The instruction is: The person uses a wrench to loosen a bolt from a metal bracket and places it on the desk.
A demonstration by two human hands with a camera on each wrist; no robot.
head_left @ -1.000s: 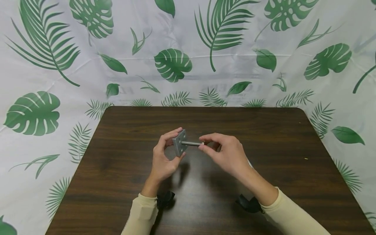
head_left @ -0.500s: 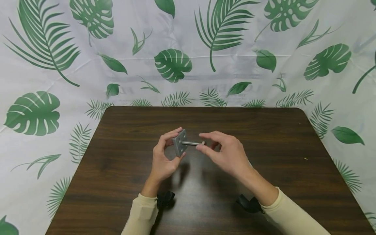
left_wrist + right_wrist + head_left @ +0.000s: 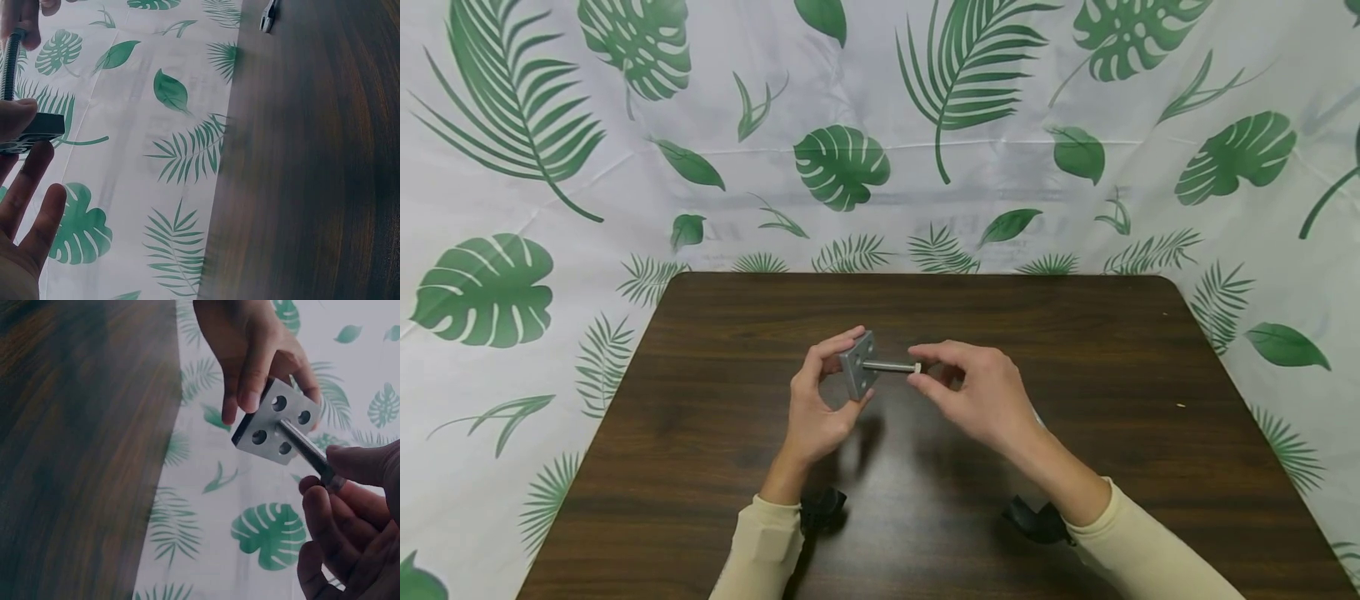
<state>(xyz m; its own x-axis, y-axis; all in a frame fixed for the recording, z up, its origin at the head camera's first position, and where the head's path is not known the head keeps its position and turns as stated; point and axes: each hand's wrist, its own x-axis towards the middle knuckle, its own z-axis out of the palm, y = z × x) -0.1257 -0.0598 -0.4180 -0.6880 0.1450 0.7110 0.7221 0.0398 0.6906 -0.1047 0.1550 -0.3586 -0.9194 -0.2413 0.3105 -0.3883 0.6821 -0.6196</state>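
Observation:
My left hand (image 3: 820,412) holds a square grey metal plate (image 3: 859,375) by its edges, thumb below and fingers above. Holes near the plate's corners show in the right wrist view, where a threaded bolt (image 3: 303,447) stands out from the plate's centre. At the bolt's far end, the thumb and fingertips of my right hand (image 3: 988,392) pinch its head. Both the plate and the bolt are held up off the table, with the bolt pointing sideways toward the right hand. How deep the bolt sits in the plate is hidden.
The dark wood table (image 3: 745,333) meets a white leaf-print sheet at its back and sides. A silver tool end (image 3: 269,17) lies on the table, mostly cut off in the left wrist view. A small yellow speck (image 3: 1182,406) is at the right.
The right thumb and index finger have shifted at the bolt head; half a second ago the index was lifted clear of it. The bolt head has turned. Left hand and plate stay still.

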